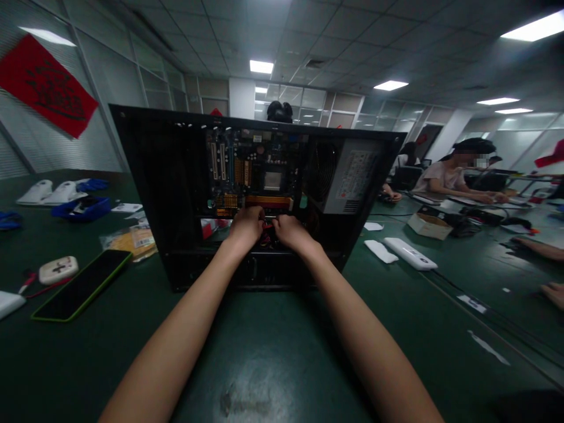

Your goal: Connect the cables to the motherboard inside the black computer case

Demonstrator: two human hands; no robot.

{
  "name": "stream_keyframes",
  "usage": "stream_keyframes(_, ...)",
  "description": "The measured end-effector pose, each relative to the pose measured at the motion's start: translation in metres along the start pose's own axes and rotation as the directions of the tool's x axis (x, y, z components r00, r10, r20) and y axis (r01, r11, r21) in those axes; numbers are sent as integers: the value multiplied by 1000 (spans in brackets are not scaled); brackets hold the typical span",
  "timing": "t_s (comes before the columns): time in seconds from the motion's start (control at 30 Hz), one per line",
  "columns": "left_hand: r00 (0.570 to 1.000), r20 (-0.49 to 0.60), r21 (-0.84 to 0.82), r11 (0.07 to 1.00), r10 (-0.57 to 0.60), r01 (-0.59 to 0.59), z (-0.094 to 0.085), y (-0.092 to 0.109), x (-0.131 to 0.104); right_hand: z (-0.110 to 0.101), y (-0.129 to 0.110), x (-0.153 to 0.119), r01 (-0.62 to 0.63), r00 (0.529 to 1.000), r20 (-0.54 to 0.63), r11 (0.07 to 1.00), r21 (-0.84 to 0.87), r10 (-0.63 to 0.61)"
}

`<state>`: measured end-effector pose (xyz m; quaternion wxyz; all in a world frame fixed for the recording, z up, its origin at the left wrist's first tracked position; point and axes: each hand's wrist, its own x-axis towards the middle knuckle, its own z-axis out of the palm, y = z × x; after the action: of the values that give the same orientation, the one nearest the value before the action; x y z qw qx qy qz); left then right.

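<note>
An open black computer case (176, 273) stands on its side on the green table, its inside facing me. Both my hands reach into its lower middle, just below the motherboard (273, 180). My left hand (249, 226) has its fingers curled around a bundle of thin red and dark cables (267, 236). Close beside it, my right hand (291, 230) pinches at the same cables; the fingertips are partly hidden. The power supply (350, 179) with its white label sits at the upper right of the case.
Left of the case lie a green-edged phone (83, 286), a small cream box (59, 270), a plastic packet (134, 244) and a blue tray (81, 208). To the right are a white power strip (409, 254), a cardboard box (429, 225) and people seated at the table.
</note>
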<state>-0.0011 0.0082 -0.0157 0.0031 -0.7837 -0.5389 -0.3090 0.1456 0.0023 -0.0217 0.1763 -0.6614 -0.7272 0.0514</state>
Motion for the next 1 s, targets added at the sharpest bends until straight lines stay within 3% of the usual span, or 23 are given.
stream_keyframes(0.17,999,-21,-18,999,-50,49,3,-1,6,0,6,-2,36,999,32,999,17,-37)
stream_keyframes(0.33,993,27,-26,993,-112,113,6,-3,8,1,9,-4,70,997,-18,997,34,-70)
stream_keyframes(0.47,995,17,-131,987,-95,97,3,-4,9,0,6,-1,52,997,-61,974,221,-39)
stream_keyframes(0.53,993,7,-258,959,-116,114,-1,-3,10,-2,3,1,27,997,-73,895,445,6)
stream_keyframes(0.63,989,28,-525,840,-145,138,-6,-2,13,-8,2,3,-5,996,-51,653,757,67)
stream_keyframes(0.77,990,-4,-718,690,-137,93,-7,-3,14,-16,3,0,-11,998,-14,400,916,60)
stream_keyframes(0.9,981,-61,-768,637,-185,72,-2,-7,15,-22,2,-5,-26,999,12,332,943,43)
stream_keyframes(1.0,975,-88,-728,681,-204,77,-2,-9,16,-22,-2,-6,-16,999,3,338,941,40)
